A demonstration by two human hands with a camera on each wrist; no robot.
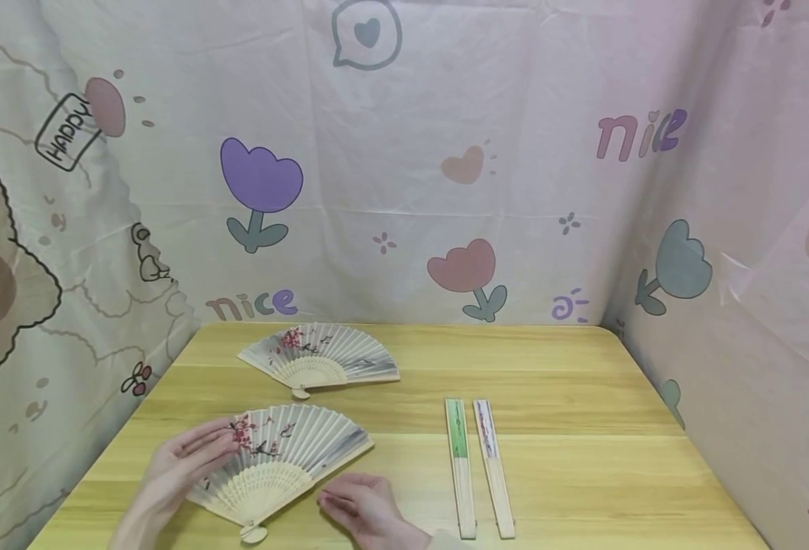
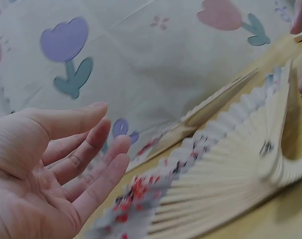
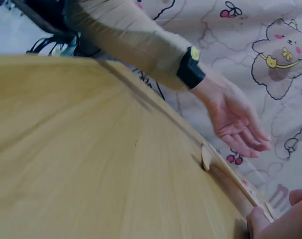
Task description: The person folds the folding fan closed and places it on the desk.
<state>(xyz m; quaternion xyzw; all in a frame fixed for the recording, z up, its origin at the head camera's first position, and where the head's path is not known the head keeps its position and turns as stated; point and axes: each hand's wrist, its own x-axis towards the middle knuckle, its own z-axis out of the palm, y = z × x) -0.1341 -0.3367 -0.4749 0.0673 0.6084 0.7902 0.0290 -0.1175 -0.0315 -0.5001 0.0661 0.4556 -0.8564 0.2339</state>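
Of 4 fans, 2 are spread and 2 are folded; whether the folded pair is finished or waiting, I cannot tell. The near spread fan (image 1: 321,439) lies between the hands and seems to be the one being worked on, already wide. The left hand (image 1: 180,462) is open over its left side, fingers extended and slightly bent, with nothing in its grip; the right hand (image 1: 366,508) is just beside its right edge, fingers loosely bent and parted, apparently holding nothing. The far spread fan (image 1: 359,347) sits near the back edge of the surface (image 1: 583,458), close to the curtain (image 1: 404,114). The green folded fan (image 1: 460,443) and the pale folded fan (image 1: 490,443) leave broad room to their right; between the spread fans, room is tight.
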